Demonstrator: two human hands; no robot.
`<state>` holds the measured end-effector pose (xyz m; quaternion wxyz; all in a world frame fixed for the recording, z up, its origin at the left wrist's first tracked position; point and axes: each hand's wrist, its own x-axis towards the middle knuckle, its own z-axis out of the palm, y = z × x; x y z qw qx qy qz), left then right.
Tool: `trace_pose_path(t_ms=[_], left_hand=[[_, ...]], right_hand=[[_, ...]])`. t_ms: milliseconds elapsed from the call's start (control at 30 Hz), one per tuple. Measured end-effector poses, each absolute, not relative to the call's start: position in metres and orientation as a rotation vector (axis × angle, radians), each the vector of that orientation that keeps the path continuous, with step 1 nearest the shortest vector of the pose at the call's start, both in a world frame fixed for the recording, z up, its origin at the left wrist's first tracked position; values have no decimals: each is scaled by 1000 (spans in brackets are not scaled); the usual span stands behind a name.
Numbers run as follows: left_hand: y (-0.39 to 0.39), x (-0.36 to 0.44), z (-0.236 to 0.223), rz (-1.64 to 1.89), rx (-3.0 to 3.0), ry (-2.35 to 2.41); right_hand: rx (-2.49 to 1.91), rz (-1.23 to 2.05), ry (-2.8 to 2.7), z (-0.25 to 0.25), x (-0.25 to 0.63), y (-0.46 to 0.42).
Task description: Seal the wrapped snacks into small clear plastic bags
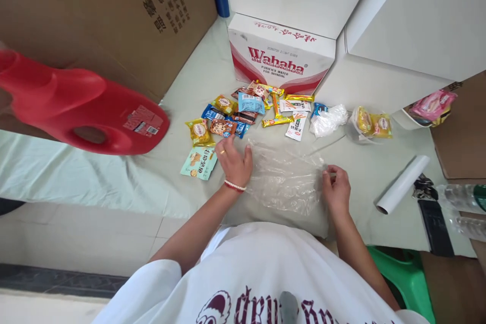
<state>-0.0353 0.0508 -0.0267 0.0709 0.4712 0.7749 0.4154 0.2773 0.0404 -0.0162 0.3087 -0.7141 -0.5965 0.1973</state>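
A clear plastic bag (pixel 286 174) lies crumpled on the pale green cloth (pixel 114 177) right in front of me. My left hand (pixel 233 161), with a bead bracelet on the wrist and a ring, rests on the bag's left edge with its fingers curled over the plastic. My right hand (pixel 336 187) pinches the bag's right edge between thumb and fingers. Just beyond the bag lies a pile of small snack packets (pixel 246 109), and a pale green packet (pixel 199 163) sits beside my left hand.
A red jug (pixel 83 106) lies on its side at the left. A Wahaha carton (pixel 281 55) stands behind the snacks, with big cardboard (pixel 114 15) at back left. A white roll (pixel 402 185), keys (pixel 423 187) and water bottles (pixel 461 197) lie right, with a green stool (pixel 410 278) below.
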Motion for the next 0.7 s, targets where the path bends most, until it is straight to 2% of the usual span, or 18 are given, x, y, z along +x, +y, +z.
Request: trace_pose_path(t_ms=[100, 200, 267, 333, 433, 500, 700], left_hand=[[29, -25, -26, 1068, 1999, 2084], [19, -17, -32, 652, 2281, 1768], [19, -19, -37, 467, 2252, 1814], [21, -25, -41, 350, 2191, 1897], [22, -37, -41, 275, 2169, 1920], [21, -42, -41, 264, 2177, 1903], [20, -42, -42, 249, 2188, 1891]], right_hand=[[-1722, 138, -1802, 0, 260, 44], [-1440, 228, -2251, 2, 239, 57], [-1375, 292, -2486, -9, 235, 69], [-1500, 238, -2535, -22, 241, 82], [-1712, 79, -2388, -26, 257, 102], [-1691, 17, -2301, -14, 254, 121], [-1145, 258, -2555, 25, 131, 209]])
